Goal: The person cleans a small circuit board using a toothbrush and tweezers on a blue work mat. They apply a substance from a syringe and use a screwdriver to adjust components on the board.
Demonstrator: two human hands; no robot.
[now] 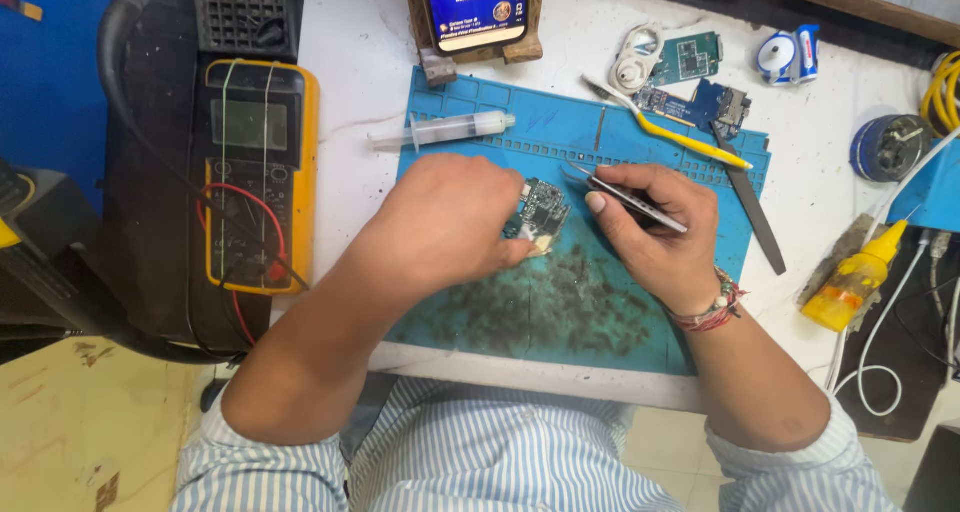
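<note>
Head view, bench entry, two of us watching.

— Where's the board?
— Small circuit board (538,212) lies on the blue work mat (480,102), near the mat's middle, between both hands.

— How would it handle?
— My judgement: light, stiff, fragile. Bare components on top, so best taken by the edges, not the face.

— Left hand?
— Left hand (445,222) lies over the board's left side, fingers curled down, fingertips pressing on its edge. Pinning it, not lifting.

— Right hand?
— Right hand (655,232) is closed around metal tweezers (625,197), thumb and forefinger pinching the shanks. Tips point left, just beside the board's right edge.

— Tips touching it?
— Cannot tell; too small.

— Anything else close by?
— Syringe (445,130) at the mat's top left, yellow multimeter (258,172) off to the left, yellow bottle (852,280) at the right.
</note>
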